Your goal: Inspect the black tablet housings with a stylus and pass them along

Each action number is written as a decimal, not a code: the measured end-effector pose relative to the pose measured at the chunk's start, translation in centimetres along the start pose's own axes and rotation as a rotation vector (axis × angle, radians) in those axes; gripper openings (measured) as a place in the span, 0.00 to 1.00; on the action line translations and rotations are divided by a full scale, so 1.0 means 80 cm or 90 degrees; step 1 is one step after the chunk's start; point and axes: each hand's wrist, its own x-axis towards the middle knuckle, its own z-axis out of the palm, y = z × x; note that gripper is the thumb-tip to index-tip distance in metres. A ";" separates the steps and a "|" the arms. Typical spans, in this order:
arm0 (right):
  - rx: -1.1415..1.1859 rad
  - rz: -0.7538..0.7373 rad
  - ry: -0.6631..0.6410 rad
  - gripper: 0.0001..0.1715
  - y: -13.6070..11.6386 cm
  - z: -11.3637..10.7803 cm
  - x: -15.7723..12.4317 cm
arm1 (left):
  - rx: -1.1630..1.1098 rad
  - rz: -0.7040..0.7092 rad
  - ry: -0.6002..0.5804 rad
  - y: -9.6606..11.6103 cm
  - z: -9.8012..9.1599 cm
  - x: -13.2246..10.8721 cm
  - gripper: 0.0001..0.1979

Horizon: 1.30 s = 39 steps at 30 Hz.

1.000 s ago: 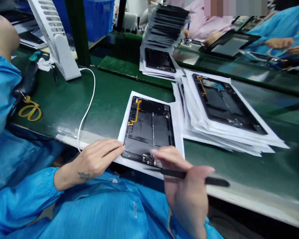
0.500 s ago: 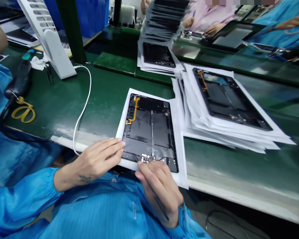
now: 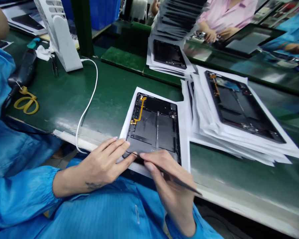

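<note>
- An opened tablet (image 3: 149, 127) is laid on white paper (image 3: 185, 146) at the frame's centre.
- Its lower-left edge is touched by the left hand (image 3: 104, 164), fingers extended, thumb apart.
- A slim dark tool (image 3: 185, 185) is pinched in the right hand (image 3: 173, 181), lower centre.

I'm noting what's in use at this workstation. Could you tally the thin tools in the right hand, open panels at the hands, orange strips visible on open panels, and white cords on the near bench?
Thin dark tool: 1
Open panel: 1
Orange strips: 2
White cord: 1
Total: 5
</note>
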 end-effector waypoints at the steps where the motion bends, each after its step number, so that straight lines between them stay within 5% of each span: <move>1: 0.017 0.011 -0.014 0.10 0.001 0.002 0.009 | 0.002 -0.004 -0.001 0.002 0.001 -0.001 0.15; 9: 0.039 0.068 -0.058 0.08 0.008 0.007 0.019 | -0.009 0.000 -0.010 0.005 0.006 -0.004 0.16; 18: 0.012 -0.024 -0.108 0.10 0.009 0.009 0.024 | -0.120 0.045 0.026 -0.018 -0.001 -0.009 0.13; 29: -0.077 0.024 -0.049 0.11 0.013 -0.028 -0.016 | -0.067 0.057 0.037 -0.018 -0.010 0.000 0.13; 39: -0.177 -0.086 -0.058 0.14 0.006 -0.017 -0.028 | -0.090 0.072 0.017 -0.006 0.006 0.032 0.13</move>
